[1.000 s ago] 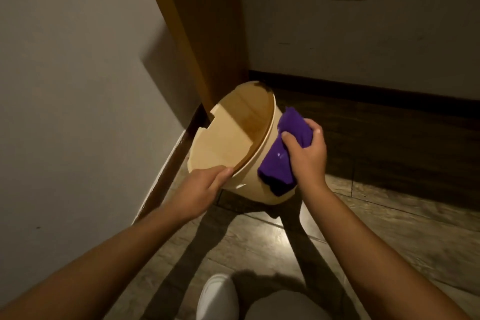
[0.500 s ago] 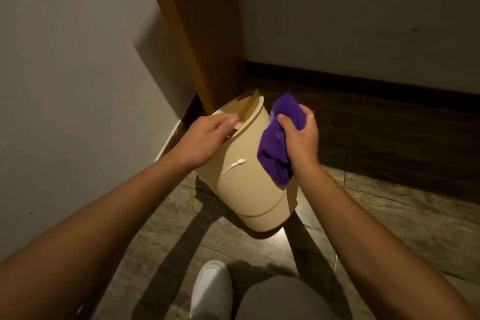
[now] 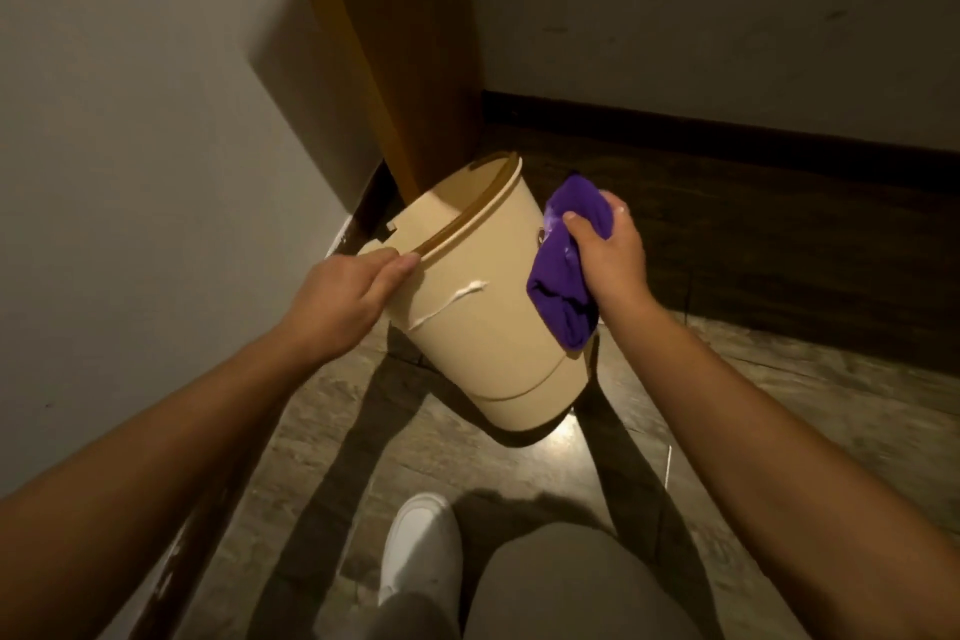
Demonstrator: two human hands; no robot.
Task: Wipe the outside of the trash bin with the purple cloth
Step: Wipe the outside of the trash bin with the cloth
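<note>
Tilted further upright, trash bin [image 3: 483,322] gripped at rim by left hand [image 3: 343,299], right hand [image 3: 605,257] clutching purple cloth [image 3: 563,276] against its side, white streak [image 3: 447,304] unwiped.

Trash bin [image 3: 493,327] now tilted less, more of its side exposed; purple cloth [image 3: 566,270] shifted slightly toward rim.

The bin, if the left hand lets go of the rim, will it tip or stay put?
The bin is tilted with only the left hand gripping its rim, so it would likely rock or tip. It looks like thin, light plastic. The cloth pressing its side might push it over.
</note>
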